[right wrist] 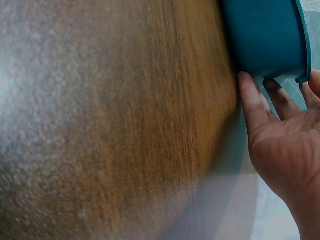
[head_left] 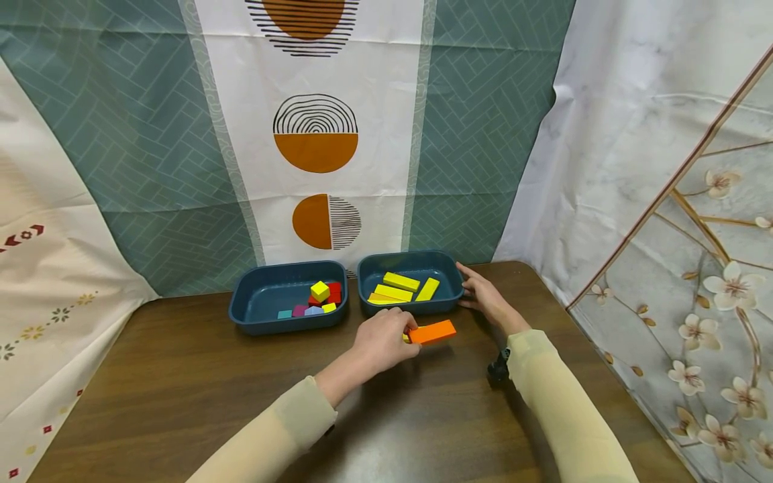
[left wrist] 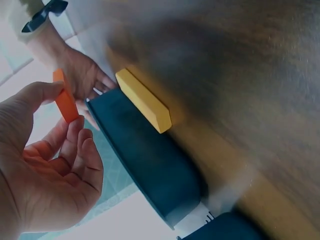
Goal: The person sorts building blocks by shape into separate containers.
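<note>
An orange rectangular block (head_left: pixel 433 332) is pinched between the thumb and fingertips of my left hand (head_left: pixel 386 334), in front of the right-hand blue tray (head_left: pixel 417 307). The left wrist view shows that block (left wrist: pixel 65 97) raised, apart from a yellow block (left wrist: pixel 145 101) that lies on the table beside the tray's wall. In the head view the left hand mostly hides that yellow block. My right hand (head_left: pixel 488 297) touches the right end of the same tray. Its fingers are extended and spread against the wall in the right wrist view. Several yellow blocks (head_left: pixel 401 282) lie inside this tray.
A second blue tray (head_left: pixel 290 327) stands to the left, a small gap away. It holds several small cubes in red, yellow, purple and blue (head_left: pixel 314 310). Behind the wooden table (head_left: pixel 181 389) hangs a patterned curtain (head_left: pixel 386 221), and floral fabric (head_left: pixel 682 322) borders the right side.
</note>
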Tool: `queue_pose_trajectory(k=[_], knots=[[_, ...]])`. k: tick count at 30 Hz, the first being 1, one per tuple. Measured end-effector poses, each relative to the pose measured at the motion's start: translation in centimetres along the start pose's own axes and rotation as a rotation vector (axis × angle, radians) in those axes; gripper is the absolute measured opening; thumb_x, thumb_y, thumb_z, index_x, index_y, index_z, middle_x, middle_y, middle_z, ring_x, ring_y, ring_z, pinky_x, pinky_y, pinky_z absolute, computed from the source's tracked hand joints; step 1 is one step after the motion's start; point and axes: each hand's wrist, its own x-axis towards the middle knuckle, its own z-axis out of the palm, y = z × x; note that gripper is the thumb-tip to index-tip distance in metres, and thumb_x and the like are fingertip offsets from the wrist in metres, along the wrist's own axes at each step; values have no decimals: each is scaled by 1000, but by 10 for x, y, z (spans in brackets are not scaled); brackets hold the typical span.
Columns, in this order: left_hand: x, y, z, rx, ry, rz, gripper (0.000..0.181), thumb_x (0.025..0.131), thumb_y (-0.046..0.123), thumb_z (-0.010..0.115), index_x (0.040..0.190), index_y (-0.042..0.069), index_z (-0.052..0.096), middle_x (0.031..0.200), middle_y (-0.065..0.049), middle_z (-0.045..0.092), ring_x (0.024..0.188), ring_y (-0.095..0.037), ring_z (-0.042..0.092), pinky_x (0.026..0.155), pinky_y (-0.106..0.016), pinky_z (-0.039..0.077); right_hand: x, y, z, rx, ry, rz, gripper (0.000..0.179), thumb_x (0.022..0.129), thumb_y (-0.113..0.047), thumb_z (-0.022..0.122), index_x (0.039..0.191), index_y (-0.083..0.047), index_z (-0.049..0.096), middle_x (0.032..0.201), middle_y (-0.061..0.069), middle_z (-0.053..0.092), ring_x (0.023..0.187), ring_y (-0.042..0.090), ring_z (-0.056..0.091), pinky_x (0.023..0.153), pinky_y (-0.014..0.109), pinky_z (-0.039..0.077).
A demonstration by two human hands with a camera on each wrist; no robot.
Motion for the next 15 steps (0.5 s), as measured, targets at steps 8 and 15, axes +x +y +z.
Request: queue_pose_trajectory(k=[8, 15], knots=[[-1, -4, -13, -19, 59, 5, 31, 82, 34, 84, 107, 18, 74, 91, 6, 61, 82, -14, 53, 68, -29, 49, 0, 0, 0, 11, -4, -9, 62, 105, -10, 32, 165, -21, 21, 171, 10, 9, 137, 45, 43, 111, 59, 38], [1, -11, -20, -28, 97, 19, 29, 83, 34, 83, 106, 17, 75, 90, 7, 60, 84, -14, 53, 68, -28, 49, 0, 1, -1, 19, -5, -12, 62, 105, -9, 32, 165, -21, 21, 171, 8, 7, 137, 44, 42, 111, 59, 38]])
